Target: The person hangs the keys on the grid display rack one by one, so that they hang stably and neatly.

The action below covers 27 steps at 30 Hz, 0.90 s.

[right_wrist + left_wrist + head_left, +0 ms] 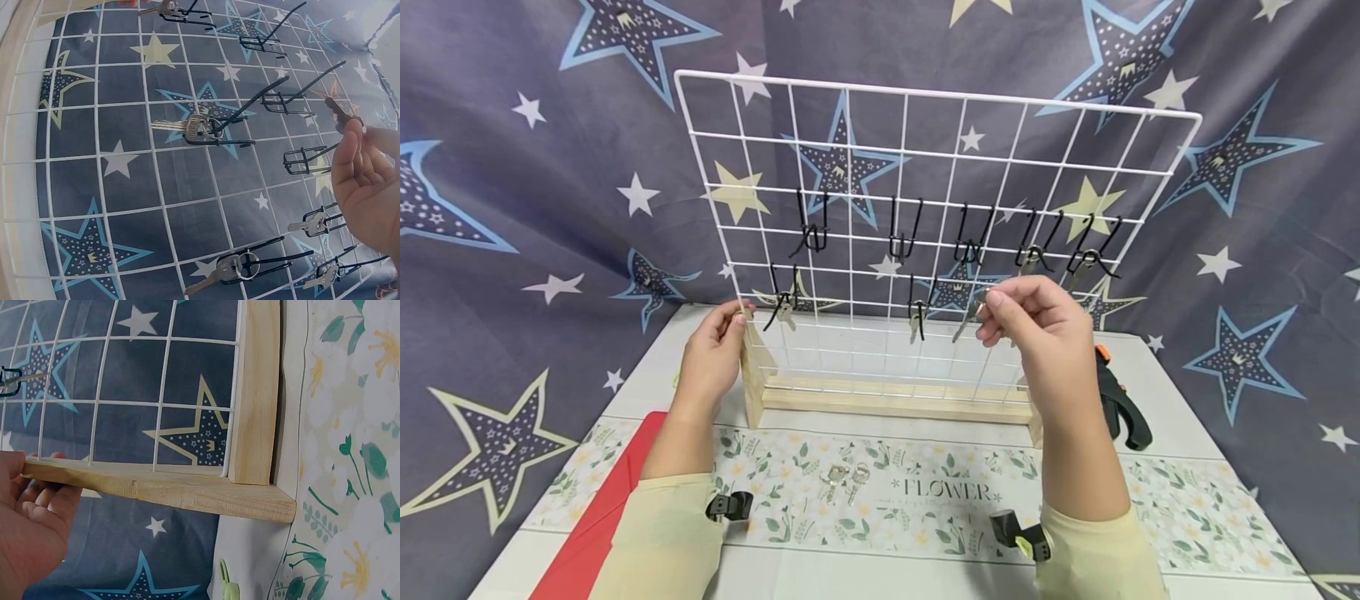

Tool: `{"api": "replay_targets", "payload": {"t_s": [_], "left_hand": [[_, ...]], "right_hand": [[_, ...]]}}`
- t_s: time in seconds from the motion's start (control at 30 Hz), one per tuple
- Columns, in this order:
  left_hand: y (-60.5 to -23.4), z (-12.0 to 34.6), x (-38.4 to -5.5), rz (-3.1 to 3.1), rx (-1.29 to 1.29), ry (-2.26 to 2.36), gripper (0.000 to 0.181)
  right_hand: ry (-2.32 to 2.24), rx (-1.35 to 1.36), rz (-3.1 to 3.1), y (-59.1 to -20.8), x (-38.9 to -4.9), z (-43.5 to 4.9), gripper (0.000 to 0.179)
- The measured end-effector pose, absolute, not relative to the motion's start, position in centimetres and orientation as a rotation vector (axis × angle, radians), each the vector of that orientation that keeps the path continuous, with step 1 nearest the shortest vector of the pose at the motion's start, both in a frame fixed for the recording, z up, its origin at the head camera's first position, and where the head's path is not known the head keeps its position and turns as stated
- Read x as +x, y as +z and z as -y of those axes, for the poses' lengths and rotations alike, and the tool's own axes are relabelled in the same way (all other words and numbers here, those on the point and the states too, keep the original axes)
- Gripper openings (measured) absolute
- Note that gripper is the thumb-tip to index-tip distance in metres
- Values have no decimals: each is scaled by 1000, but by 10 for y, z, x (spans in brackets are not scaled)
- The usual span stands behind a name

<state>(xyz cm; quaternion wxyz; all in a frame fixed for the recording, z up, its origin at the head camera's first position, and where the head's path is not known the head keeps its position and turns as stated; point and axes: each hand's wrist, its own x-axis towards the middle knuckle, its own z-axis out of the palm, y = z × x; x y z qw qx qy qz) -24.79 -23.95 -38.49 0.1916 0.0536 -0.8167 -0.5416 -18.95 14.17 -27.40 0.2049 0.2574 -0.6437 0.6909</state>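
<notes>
My right hand pinches a key between thumb and fingers, in front of the white wire grid. In the right wrist view that key points up and away from the fingertips, near the black hooks. At the grid's left side, my left hand grips the upper end of the wooden side post. The left wrist view shows its fingers around the post's edge. Keys hang from several hooks, among them a lower-left key and a lower-middle key.
Two keys with rings lie on the flower-printed mat. A wooden base bar runs under the grid. A black and orange clamp stands behind my right forearm; a red strip lies beneath my left one.
</notes>
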Motion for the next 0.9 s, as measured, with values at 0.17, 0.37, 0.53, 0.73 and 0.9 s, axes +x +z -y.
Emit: {"api": "replay_targets", "payload": {"t_s": [0.17,0.37,0.53,0.73,0.9], "left_hand": [[-384,239,-248,2288,147,-1537,38],[-384,239,-248,2285,143,-1547,38],[-384,240,-247,2288,136,-1536,39],[-383,239,-246,2268,117,-1569,38],[-382,238,-246,2268,136,-1567,37]], "right_hand": [[1965,717,1738,-268,-195,-140,14],[1929,692,1732,-264,-199,-137,16],[1883,656,1757,-262,-204,-134,23],[1884,629,1768,-265,-209,-134,20],[1868,609,1806,-268,-215,-133,18]]}}
